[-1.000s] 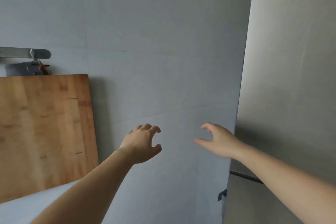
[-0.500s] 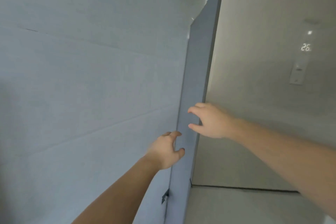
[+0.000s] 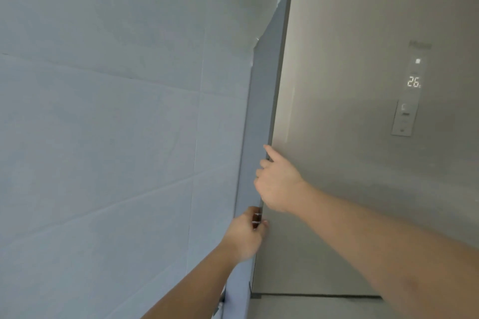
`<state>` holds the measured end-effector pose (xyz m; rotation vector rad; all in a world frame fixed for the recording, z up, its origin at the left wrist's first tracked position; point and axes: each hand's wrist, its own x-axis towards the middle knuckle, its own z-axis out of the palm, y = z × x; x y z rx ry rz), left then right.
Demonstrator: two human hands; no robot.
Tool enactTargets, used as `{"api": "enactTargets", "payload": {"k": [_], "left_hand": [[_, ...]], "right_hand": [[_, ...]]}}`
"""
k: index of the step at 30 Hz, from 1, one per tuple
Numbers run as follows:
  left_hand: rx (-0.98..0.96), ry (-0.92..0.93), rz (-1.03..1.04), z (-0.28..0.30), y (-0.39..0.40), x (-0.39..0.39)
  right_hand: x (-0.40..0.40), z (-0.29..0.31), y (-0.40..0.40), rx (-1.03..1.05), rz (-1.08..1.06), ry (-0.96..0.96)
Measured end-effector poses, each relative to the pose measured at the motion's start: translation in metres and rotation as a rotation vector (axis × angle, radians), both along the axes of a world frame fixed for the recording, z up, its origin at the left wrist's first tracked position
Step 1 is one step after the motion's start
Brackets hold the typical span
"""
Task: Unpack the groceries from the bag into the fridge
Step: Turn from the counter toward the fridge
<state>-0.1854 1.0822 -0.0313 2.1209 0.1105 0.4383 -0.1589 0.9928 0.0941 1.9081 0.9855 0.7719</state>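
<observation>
1. The step in hand looks to be opening the fridge [image 3: 363, 137]; its door is shut, and no bag or groceries are in view.
2. The left hand [image 3: 243, 238] sits at the door's left edge, its fingers curled round that edge just below the right hand.
3. The right hand [image 3: 277, 184] is on the same edge a little higher, its fingers hooked over the edge and its back lying against the door front.
4. To do it well, I judge both hands should pull together, straight out from the edge, with the fingers seated fully behind the lip so they do not slip off the smooth face.
5. The wall [image 3: 116, 124] stands close to the left of the door edge, so the knuckles have little room; a slow first pull to break the seal seems wise.
6. The door is a tall, plain, brushed grey-beige panel with a dark side.
7. A lit display [image 3: 413, 82] reading 26 sits high and right of the hands, above a small panel.
</observation>
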Motion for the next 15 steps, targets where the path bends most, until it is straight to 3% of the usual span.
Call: {"api": "enactTargets", "payload": {"k": [6, 15], "left_hand": [[-0.012, -0.023, -0.010, -0.002, 0.000, -0.006], [-0.134, -0.082, -0.339, -0.010, -0.001, -0.047]], "right_hand": [[-0.018, -0.004, 0.002, 0.024, -0.107, -0.001], [-0.069, -0.013, -0.050, 0.225, 0.109, -0.056]]}}
